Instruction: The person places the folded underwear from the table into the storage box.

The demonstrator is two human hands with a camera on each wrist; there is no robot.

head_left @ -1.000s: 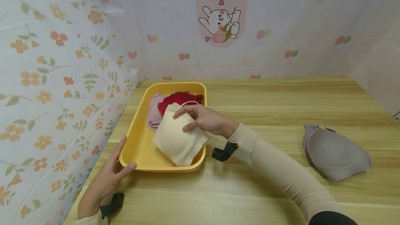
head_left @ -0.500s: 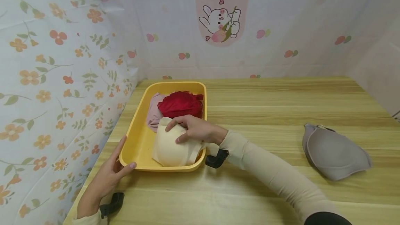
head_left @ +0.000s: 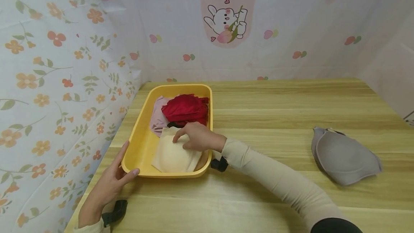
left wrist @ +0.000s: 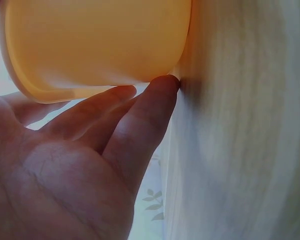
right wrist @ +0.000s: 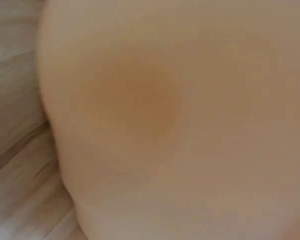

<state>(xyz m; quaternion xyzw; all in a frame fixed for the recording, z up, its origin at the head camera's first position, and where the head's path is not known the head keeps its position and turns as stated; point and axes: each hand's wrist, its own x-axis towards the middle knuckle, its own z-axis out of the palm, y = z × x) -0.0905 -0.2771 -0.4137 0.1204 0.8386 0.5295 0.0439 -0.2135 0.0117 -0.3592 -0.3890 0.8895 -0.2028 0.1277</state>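
In the head view, a beige bra [head_left: 173, 157] lies cup up in the near part of a yellow plastic basin [head_left: 132, 136]. My right hand [head_left: 197, 136] is over it, with the bent index finger and thumb on the cup; its other fingers are hidden. Beige fabric [right wrist: 190, 125] fills most of the right wrist view, blurred. My left hand [head_left: 108, 182] holds the basin's near left corner, thumb at the front rim and fingers along the left side. Those fingers [left wrist: 145, 120] touch the outer wall in the left wrist view.
A red lacy bra [head_left: 184, 109] and a pink garment [head_left: 158, 118] lie at the basin's far end, with a bit of something black [head_left: 174, 124] beside them. On the right of the wooden table [head_left: 258, 182] lies a grey bra [head_left: 346, 157]. Floral cloth [head_left: 64, 100] hangs left and behind.
My right hand has come down and left with the beige bra, which now lies lower in the basin. More of the red bra and the black piece show. The left hand keeps its hold.
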